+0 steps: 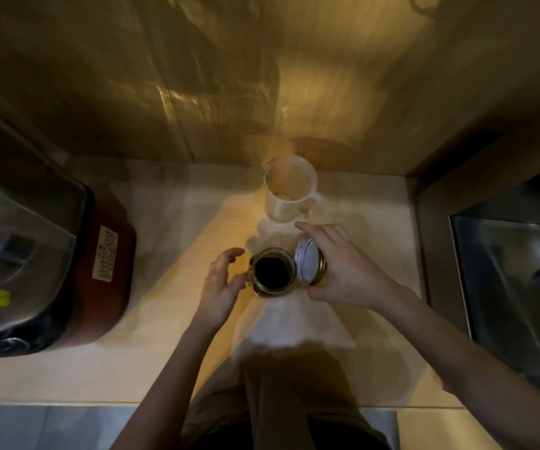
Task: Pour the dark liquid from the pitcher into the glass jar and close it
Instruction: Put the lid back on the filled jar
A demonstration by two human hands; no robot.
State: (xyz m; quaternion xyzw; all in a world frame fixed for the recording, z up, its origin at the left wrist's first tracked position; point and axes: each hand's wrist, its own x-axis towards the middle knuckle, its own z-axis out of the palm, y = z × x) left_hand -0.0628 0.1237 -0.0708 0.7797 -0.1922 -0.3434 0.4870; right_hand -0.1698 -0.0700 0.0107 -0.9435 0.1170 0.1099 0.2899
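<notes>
Holding the lid (309, 265) tilted on edge, the right hand (343, 271) sits just right of the glass jar (273, 272) on the desk (171, 228); closing likely means swinging it leftward over the mouth. The left hand (221, 284) hovers spread and empty, just left of the jar; the pitcher (289, 191) stands beyond, seemingly drained.

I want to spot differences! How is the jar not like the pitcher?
The glass jar holds dark liquid; the pitcher looks empty. The jar is clear glass, the pitcher pale and cloudy. The jar sits between the left hand and right hand; the pitcher stands farther back, untouched. Both stand upright and open on the counter.
</notes>
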